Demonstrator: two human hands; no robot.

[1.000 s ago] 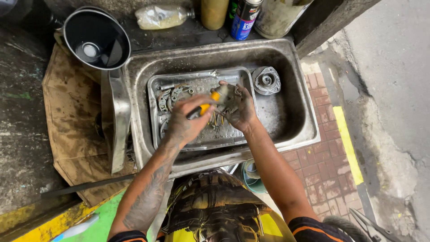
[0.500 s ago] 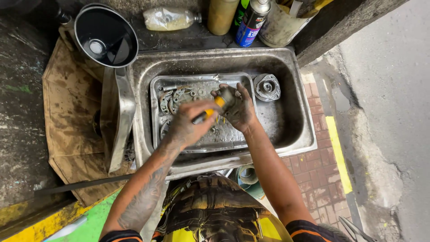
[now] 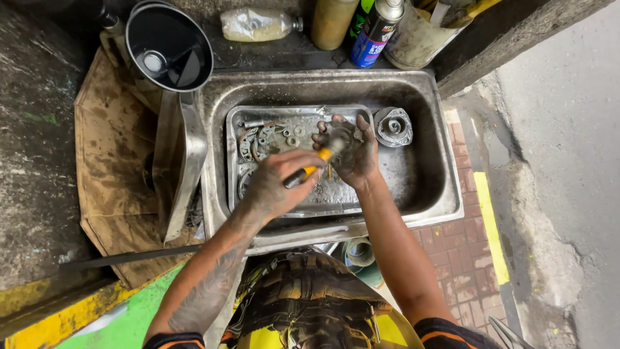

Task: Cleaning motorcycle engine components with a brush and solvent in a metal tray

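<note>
My left hand [image 3: 274, 181] grips a brush with a yellow and black handle [image 3: 310, 172], its head pressed against a grimy metal part [image 3: 340, 138]. My right hand [image 3: 355, 152] cups that part from the right, fingers wrapped around it. Both hands hover over a shallow steel tray [image 3: 236, 136] that lies inside a big metal basin [image 3: 426, 129]. Several rings, washers and small greasy pieces [image 3: 261, 139] lie in the tray's far left corner. A round hub-like piece [image 3: 393, 126] sits on the basin floor, just right of the tray.
A black funnel [image 3: 169, 48] stands at the basin's far left corner. Behind the basin are a clear plastic bottle [image 3: 258, 24], a brown bottle [image 3: 332, 22], a spray can [image 3: 376, 32] and a dirty tub [image 3: 420, 35]. Stained cardboard [image 3: 113, 142] lies left; brick paving [image 3: 462, 252] right.
The brush has shifted slightly along the part as my left hand works it. The whole view has drifted a little, so the basin sits lower and further right in the frame.
</note>
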